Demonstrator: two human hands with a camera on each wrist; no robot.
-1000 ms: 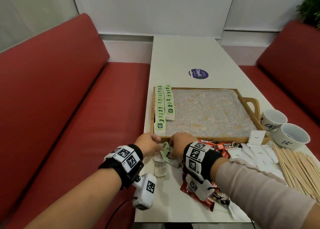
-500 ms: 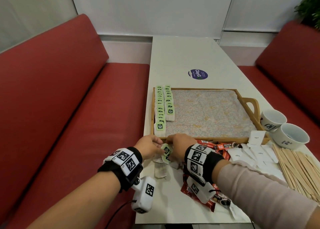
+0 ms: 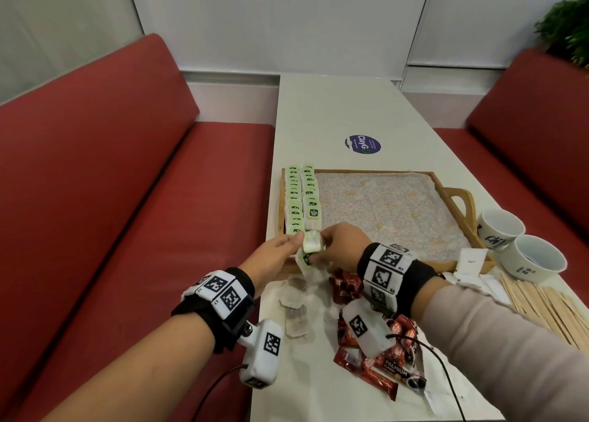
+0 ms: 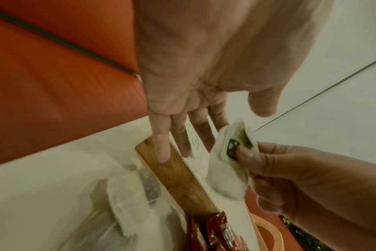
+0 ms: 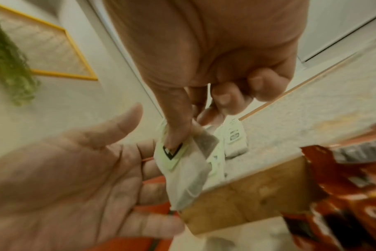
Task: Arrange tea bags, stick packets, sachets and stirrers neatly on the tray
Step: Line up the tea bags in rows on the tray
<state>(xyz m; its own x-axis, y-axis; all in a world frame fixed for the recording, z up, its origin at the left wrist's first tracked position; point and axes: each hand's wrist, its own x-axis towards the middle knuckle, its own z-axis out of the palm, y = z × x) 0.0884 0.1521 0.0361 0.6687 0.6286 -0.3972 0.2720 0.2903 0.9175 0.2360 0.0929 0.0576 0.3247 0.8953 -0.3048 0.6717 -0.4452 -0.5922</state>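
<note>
While the right hand (image 3: 342,246) pinches a tea bag (image 5: 180,163) over the tray's (image 3: 439,185) near left corner, the left hand (image 3: 274,257) waits open beside it. Lay it flat, snug against the second row's (image 3: 310,195) end.

Compared with one second earlier, the right hand (image 3: 341,246) is raised off the table and now pinches a tea bag (image 3: 310,246) above the tray's (image 3: 459,263) near rail, at the 6 o'clock end of the tea-bag rows (image 3: 302,198). The left hand (image 3: 274,255) is also lifted, fingers extended flat just beside the bag at its 9 o'clock side.
</note>
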